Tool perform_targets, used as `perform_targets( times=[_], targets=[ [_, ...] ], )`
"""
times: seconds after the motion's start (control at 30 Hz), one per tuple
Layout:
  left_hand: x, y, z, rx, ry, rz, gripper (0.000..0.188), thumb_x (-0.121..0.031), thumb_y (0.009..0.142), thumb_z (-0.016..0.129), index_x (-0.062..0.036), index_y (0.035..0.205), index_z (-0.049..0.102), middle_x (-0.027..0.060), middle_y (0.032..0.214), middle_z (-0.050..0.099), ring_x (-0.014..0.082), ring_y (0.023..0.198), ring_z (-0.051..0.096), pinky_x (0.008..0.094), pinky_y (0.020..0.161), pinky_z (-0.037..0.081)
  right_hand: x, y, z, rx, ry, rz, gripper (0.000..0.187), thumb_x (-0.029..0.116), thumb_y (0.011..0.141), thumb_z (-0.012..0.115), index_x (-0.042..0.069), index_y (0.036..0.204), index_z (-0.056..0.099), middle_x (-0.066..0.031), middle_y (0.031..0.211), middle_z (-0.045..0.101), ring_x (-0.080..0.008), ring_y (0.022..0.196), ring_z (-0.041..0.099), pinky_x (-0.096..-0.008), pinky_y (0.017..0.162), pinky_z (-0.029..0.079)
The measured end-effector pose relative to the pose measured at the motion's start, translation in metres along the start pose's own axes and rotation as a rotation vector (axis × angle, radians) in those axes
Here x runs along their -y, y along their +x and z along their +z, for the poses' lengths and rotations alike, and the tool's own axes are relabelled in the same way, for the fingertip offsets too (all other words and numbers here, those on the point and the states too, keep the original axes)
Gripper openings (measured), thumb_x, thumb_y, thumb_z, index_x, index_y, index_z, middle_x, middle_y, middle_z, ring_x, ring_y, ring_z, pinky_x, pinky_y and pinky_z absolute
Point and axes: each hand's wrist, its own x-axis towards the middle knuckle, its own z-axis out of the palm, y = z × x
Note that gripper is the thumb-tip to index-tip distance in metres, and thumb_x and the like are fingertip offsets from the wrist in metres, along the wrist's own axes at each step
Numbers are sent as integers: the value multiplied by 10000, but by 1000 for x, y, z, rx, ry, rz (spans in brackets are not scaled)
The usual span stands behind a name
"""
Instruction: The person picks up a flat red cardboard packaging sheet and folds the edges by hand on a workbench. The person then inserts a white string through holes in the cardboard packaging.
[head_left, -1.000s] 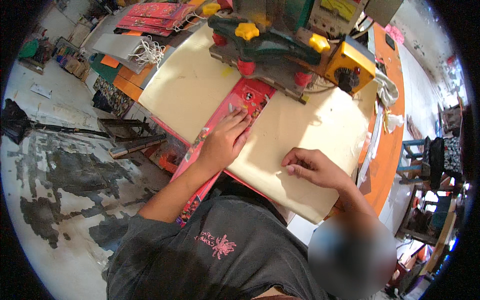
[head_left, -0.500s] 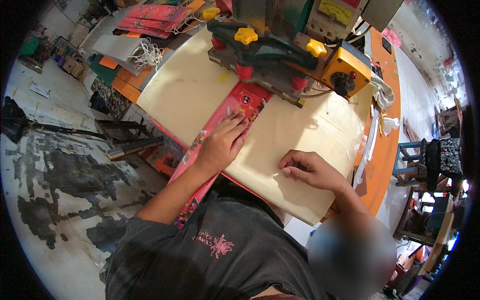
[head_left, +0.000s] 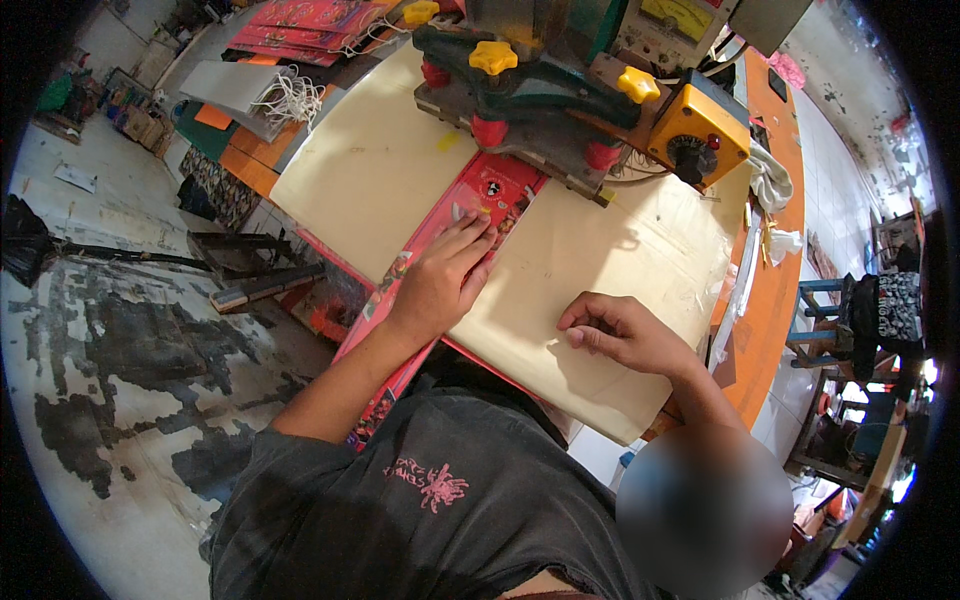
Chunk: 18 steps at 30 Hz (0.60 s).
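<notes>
My left hand [head_left: 445, 275] lies flat on a long red printed plastic strip [head_left: 495, 190], its fingers stretched toward the press. The strip's far end reaches the lower edge of a dark green press head [head_left: 550, 95]; its near end runs under my left forearm past the table edge. I cannot tell whether the press touches the strip. My right hand [head_left: 625, 335] is over the cream work surface [head_left: 540, 290], right of the strip. Its fingers are loosely curled in, and nothing shows in them.
Yellow star knobs [head_left: 493, 57] and red insulators [head_left: 488, 131] sit on the press. A yellow control box [head_left: 700, 135] with a dial stands at its right, below a gauge box [head_left: 672, 25]. Red printed sheets [head_left: 300, 30] and a bundle of white cords [head_left: 290, 100] lie at far left.
The whole view has shifted very slightly. Both hands and the strip keep nearly the same places, my left hand still flat on the strip.
</notes>
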Motion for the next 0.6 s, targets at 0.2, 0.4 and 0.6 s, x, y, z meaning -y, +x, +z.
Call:
perform_targets(
  times=[0.2, 0.4, 0.6],
  targets=[
    [1, -1, 0, 5, 6, -2, 381, -144, 1001, 715, 44, 1331, 716, 231, 1433, 677, 387, 1400, 605, 470, 1185, 478, -4, 1, 1, 4, 18, 8, 253, 220, 1087, 692, 13, 1233, 686, -51, 970, 726, -119, 914, 654, -320, 849, 535],
    [1, 0, 0, 9, 14, 6, 384, -141, 998, 716, 43, 1335, 714, 231, 1439, 674, 391, 1396, 606, 475, 1179, 482, -2, 1, 0, 15, 19, 2, 250, 217, 1089, 686, 10, 1229, 686, -52, 973, 727, -119, 918, 656, -320, 851, 534],
    [7, 11, -2, 95, 17, -25, 513, -167, 981, 727, 24, 1451, 646, 239, 1563, 578, 417, 1462, 541, 472, 1239, 423, -4, 1, -1, 6, -5, -17, 240, 206, 1084, 684, 9, 1222, 690, -57, 975, 726, -123, 922, 658, -317, 857, 533]
  ],
)
